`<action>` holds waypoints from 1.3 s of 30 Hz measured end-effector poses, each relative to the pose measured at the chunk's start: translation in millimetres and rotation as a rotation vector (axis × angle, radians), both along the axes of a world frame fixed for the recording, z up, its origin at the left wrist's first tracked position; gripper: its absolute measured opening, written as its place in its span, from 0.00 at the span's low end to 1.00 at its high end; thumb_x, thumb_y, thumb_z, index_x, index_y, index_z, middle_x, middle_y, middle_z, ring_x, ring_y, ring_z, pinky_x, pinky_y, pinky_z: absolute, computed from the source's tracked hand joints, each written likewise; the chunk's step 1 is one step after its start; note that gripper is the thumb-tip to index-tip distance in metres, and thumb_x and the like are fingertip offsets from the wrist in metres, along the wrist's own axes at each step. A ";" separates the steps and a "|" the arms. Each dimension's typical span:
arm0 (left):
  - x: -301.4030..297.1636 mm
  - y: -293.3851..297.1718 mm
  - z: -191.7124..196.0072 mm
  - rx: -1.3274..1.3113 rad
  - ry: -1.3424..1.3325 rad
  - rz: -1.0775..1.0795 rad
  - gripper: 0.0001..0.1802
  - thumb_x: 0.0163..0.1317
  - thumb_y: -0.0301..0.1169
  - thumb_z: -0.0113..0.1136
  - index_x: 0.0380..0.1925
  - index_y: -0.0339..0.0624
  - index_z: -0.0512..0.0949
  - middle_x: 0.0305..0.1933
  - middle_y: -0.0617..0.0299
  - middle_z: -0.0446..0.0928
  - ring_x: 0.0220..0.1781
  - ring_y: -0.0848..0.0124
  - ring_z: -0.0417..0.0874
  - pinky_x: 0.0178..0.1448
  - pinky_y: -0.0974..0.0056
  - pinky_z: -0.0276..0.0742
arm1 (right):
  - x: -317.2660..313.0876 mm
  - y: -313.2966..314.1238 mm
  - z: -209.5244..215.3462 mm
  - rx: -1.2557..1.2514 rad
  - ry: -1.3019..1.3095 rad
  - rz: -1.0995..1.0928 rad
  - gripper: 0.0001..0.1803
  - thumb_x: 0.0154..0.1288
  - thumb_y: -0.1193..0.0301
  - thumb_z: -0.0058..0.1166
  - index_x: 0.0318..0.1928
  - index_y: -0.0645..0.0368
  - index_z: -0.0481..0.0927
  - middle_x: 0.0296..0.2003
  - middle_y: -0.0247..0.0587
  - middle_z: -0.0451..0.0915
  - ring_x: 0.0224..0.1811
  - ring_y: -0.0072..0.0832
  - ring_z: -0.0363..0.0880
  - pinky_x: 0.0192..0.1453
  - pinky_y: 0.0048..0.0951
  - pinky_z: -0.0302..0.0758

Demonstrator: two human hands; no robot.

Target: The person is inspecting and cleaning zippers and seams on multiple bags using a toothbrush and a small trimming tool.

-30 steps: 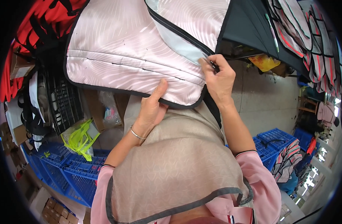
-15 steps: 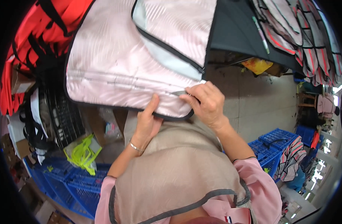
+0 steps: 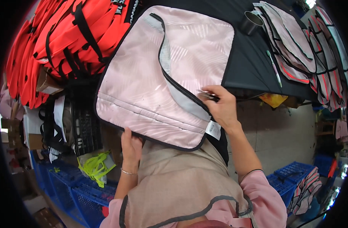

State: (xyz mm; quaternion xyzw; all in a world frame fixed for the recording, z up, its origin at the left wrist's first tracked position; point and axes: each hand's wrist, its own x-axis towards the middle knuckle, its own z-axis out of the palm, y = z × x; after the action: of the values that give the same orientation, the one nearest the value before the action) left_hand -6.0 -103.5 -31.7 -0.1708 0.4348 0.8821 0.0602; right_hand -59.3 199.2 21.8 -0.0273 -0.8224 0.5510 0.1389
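Observation:
A pale pink quilted bag panel (image 3: 151,83) with black piping and a grey zip opening lies over the edge of a black table (image 3: 253,64). My left hand (image 3: 131,146) holds its lower edge from underneath, fingers tucked behind the fabric. My right hand (image 3: 221,106) pinches the zip line at the panel's right side, with a small dark metal tool or zip pull between the fingertips. A white label (image 3: 213,130) hangs from the panel just below that hand.
Orange life vests (image 3: 64,41) with black straps are piled at the left. A stack of grey panels with red trim (image 3: 307,49), a pen (image 3: 274,68) and a dark cup (image 3: 251,22) are on the table. Blue crates (image 3: 67,186) stand below.
The panel has shifted right and downward in view. My right hand moved from its lower edge up to the zip line. My left hand dropped under the bottom edge.

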 end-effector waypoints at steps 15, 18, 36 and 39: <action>-45.6 7.8 21.4 -0.117 0.055 0.202 0.31 0.62 0.37 0.65 0.61 0.38 0.66 0.60 0.58 0.71 0.59 0.66 0.73 0.66 0.59 0.66 | 4.8 19.0 1.1 -0.093 -0.065 -0.063 0.05 0.60 0.78 0.61 0.35 0.67 0.80 0.23 0.24 0.72 0.27 0.11 0.66 0.31 0.17 0.64; -39.9 -8.6 34.6 -0.193 -0.074 0.196 0.27 0.66 0.45 0.58 0.57 0.38 0.70 0.57 0.56 0.73 0.53 0.69 0.76 0.56 0.61 0.73 | 10.2 26.4 7.7 -0.097 -0.050 -0.115 0.04 0.61 0.77 0.61 0.35 0.65 0.80 0.24 0.24 0.73 0.28 0.13 0.67 0.33 0.17 0.65; -69.2 82.3 43.8 -1.772 1.167 -0.529 0.27 0.58 0.39 0.60 0.56 0.37 0.73 0.62 0.49 0.71 0.65 0.54 0.68 0.68 0.50 0.62 | -111.0 271.7 -62.7 1.218 0.157 -0.368 0.23 0.68 0.61 0.53 0.58 0.63 0.75 0.54 0.54 0.76 0.56 0.49 0.74 0.61 0.40 0.68; -64.3 81.1 40.2 -1.772 1.104 -0.594 0.30 0.60 0.42 0.58 0.60 0.37 0.69 0.67 0.50 0.66 0.69 0.55 0.64 0.70 0.51 0.59 | -112.3 144.2 -13.8 0.972 0.415 -0.163 0.19 0.70 0.68 0.50 0.56 0.65 0.75 0.54 0.52 0.77 0.56 0.45 0.74 0.64 0.39 0.66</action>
State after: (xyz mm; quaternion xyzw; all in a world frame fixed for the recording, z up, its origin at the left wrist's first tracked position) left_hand -70.2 -22.4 8.5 0.3787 0.9083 0.1599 -0.0774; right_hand -171.6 343.4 7.9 0.0859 -0.9333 0.0880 0.3374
